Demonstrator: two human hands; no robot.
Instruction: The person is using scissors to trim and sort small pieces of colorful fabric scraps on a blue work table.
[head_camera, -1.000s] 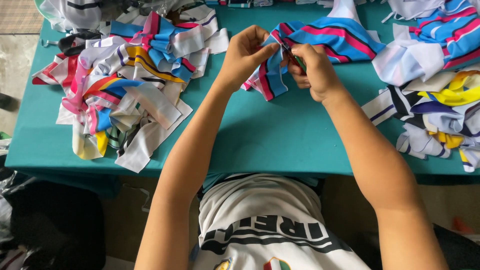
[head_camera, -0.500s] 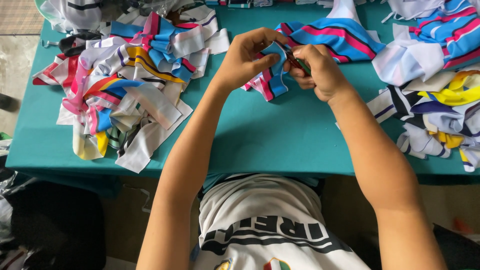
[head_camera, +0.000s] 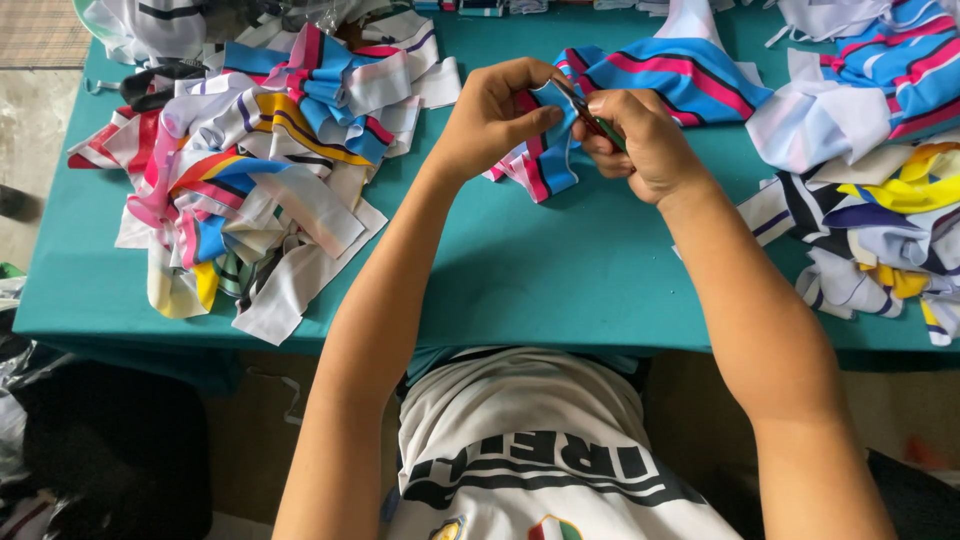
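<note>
Left hand (head_camera: 490, 115) pinches the edge of a blue/pink striped fabric piece (head_camera: 690, 75), fingers clamped on it, held just above the teal surface (head_camera: 560, 270). Right hand (head_camera: 640, 140) has its grip closed on small snips (head_camera: 585, 110), blades at the fabric edge. Vs half a sec ago both hands sit a bit tighter together w/ the edge pulled taut, so prob mid-trim. Piles of scraps (head_camera: 250, 170) on both sides.

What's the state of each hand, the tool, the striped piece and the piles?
Left hand: fingers pinching the striped cloth piece.
Right hand: closed around small snips.
Small snips: tip at the cloth edge.
Striped cloth piece: partly lifted, rest lying on the teal table.
Left pile: heaped, untouched.
Right pile: heaped, untouched.
</note>
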